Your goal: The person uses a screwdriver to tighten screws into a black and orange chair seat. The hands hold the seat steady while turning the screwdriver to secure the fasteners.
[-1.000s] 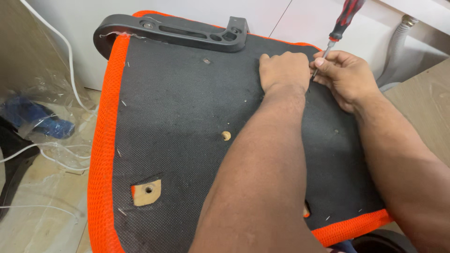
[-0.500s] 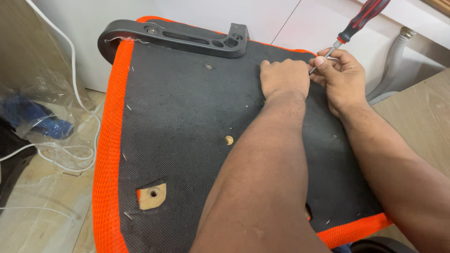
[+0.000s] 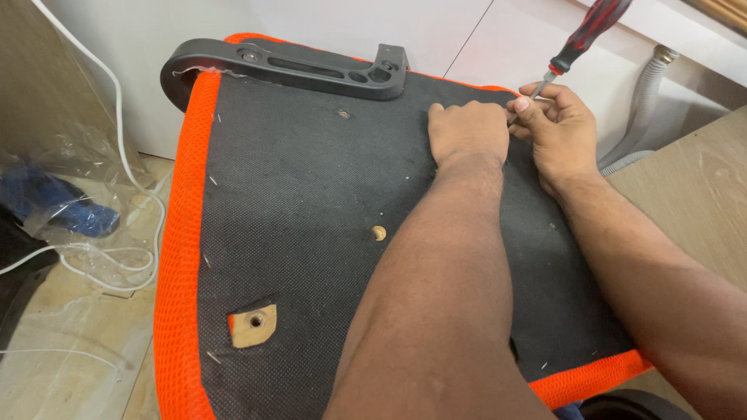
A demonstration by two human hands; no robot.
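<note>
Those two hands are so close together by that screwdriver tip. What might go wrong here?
The right hand holds a red-handled screwdriver whose tip works right beside the left hand, a fist pressed on the black fabric. A slip could likely jab those knuckles. The tip might also tear the fabric or the orange mesh edge. Small staple ends poking from the fabric could scratch a forearm.

The seat (image 3: 311,233) is dark grey with a fine dotted weave, and it has a bright orange mesh edge (image 3: 180,233). The bracket (image 3: 288,68) at the top is black. Two holes in the grey cloth show light tan wood (image 3: 253,325). The screwdriver (image 3: 583,39) has a red and black handle and a silver shaft. The cable (image 3: 117,132) is white. The hose (image 3: 646,101) is grey. The bag (image 3: 62,206) is clear with something blue inside. The floor (image 3: 70,381) is beige.
</note>
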